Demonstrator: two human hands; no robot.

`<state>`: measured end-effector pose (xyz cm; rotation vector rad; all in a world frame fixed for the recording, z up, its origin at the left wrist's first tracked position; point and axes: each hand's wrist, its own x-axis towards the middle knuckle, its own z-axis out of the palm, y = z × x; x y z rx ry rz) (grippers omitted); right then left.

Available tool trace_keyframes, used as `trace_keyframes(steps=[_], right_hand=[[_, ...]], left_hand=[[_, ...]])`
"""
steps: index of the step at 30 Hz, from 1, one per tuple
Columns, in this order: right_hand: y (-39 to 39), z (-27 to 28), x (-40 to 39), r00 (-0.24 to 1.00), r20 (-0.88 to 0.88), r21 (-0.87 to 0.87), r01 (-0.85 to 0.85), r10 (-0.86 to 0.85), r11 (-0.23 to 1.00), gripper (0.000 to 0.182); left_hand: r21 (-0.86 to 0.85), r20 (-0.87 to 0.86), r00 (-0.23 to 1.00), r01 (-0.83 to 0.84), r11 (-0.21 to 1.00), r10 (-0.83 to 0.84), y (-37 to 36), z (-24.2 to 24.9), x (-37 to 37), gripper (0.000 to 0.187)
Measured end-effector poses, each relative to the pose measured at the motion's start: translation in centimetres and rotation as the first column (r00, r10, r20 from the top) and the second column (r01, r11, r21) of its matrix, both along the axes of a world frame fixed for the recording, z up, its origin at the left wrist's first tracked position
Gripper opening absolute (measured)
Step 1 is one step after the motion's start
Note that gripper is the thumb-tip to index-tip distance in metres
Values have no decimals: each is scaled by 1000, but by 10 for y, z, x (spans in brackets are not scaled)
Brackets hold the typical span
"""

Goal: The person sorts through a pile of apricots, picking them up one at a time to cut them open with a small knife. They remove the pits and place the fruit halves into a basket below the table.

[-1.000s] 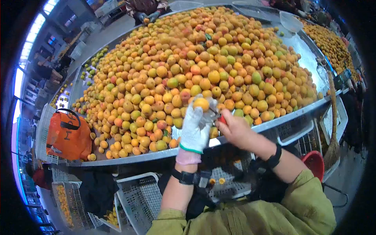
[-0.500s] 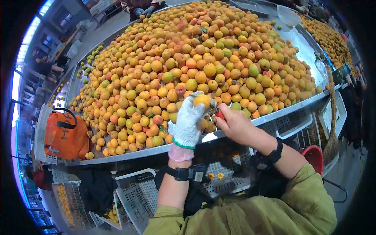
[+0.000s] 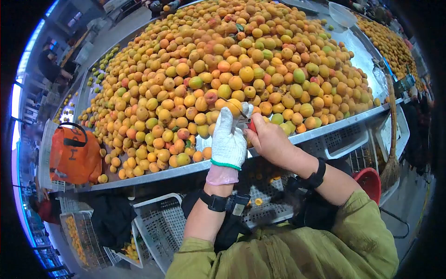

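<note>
My left hand (image 3: 227, 142), in a white glove with a green cuff edge, holds an orange-yellow fruit (image 3: 234, 107) at its fingertips, near the front of a large heap of similar fruit (image 3: 186, 83). Bare and closed, my right hand (image 3: 272, 139) grips a small tool with a red handle (image 3: 251, 125). The tool's metal end touches or nearly touches the right side of the held fruit. Its exact contact is partly hidden by the glove.
The metal table rim (image 3: 186, 179) runs below my hands. An orange bag (image 3: 75, 156) stands at left. White crates (image 3: 160, 223) lie under the rim. At right are a red basin (image 3: 369, 186) and a straw broom (image 3: 391, 172). Another person's hands show at top.
The left hand and its fruit have shifted slightly, with the glove now more upright. The right hand has moved a little left with the tool. The whole view has shifted slightly.
</note>
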<state>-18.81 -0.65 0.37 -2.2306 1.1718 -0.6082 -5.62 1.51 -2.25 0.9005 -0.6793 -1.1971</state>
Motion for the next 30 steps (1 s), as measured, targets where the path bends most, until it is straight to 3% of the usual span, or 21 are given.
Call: trace_keyframes(steps=[1, 2, 7, 9, 12, 13, 15, 16, 17, 18, 19, 21, 22, 25, 27, 28, 29, 30], right_hand=[[2, 1, 1, 999, -33, 31, 3, -2, 1000, 26], [4, -1, 1, 999, -33, 32, -1, 2, 999, 26], [2, -1, -11, 992, -8, 23, -128, 128, 991, 27], [-4, 1, -14, 996, 12, -9, -88, 88, 996, 27], [-19, 7, -14, 905, 420, 90, 34, -69, 995, 33], [-22, 4, -10, 907, 411, 94, 54, -88, 994, 33], [-27, 1, -3, 804, 595, 49, -29, -6, 998, 37], [-29, 1, -6, 855, 519, 13, 15, -19, 1000, 39], [-29, 4, -8, 853, 521, 14, 20, -24, 1000, 39], [-29, 9, -10, 905, 425, -21, 28, -16, 999, 40], [-29, 11, -10, 946, 324, -58, 29, -9, 998, 42], [-30, 9, -8, 943, 331, -71, 11, 13, 997, 42], [-29, 8, -6, 949, 313, -97, 2, 28, 995, 42], [-24, 4, 1, 951, 305, -94, -15, 43, 995, 42], [-17, 1, 10, 864, 502, 3, 46, -41, 999, 43], [-17, -1, 14, 829, 556, 31, 47, -56, 998, 41], [-16, -6, 20, 830, 555, 33, 48, -58, 998, 41], [-17, -13, 25, 754, 647, 140, 34, -118, 990, 40]], left_hand=[[34, -350, 937, 26, 999, -13, 1, 11, -1, 43], [55, -656, 755, 61, 997, -10, 1, 17, -1, 47], [50, -706, 708, -5, 999, 39, 0, 21, 29, 53], [32, -725, 689, -5, 999, 27, 2, 23, 39, 52], [37, -623, 782, 63, 997, -26, 2, 11, 27, 43], [15, -554, 828, 113, 994, -86, 1, 7, 17, 40], [-11, -466, 879, 111, 994, -103, 4, 16, -7, 34], [19, -171, 985, -3, 1000, 6, 3, 5, -11, 32], [8, 145, 982, -122, 992, 120, 1, -7, -11, 29], [-192, 654, 694, -233, 953, 301, 2, -21, -8, 29], [-195, 658, 689, -233, 953, 303, 2, -11, -9, 29], [-92, 426, 861, -265, 960, 279, 2, 12, -17, 24], [-87, 269, 913, -294, 952, 307, -12, -29, -12, 25], [-182, 333, 828, -413, 892, 451, -10, -21, -17, 27], [-162, 319, 836, -416, 895, 446, -15, -42, -18, 29], [-351, 609, 554, -452, 820, 567, -15, -39, -18, 30], [-536, 757, 165, -394, 746, 632, -15, -35, -18, 32], [-670, 740, -217, -316, 672, 637, -13, -31, -14, 24]])
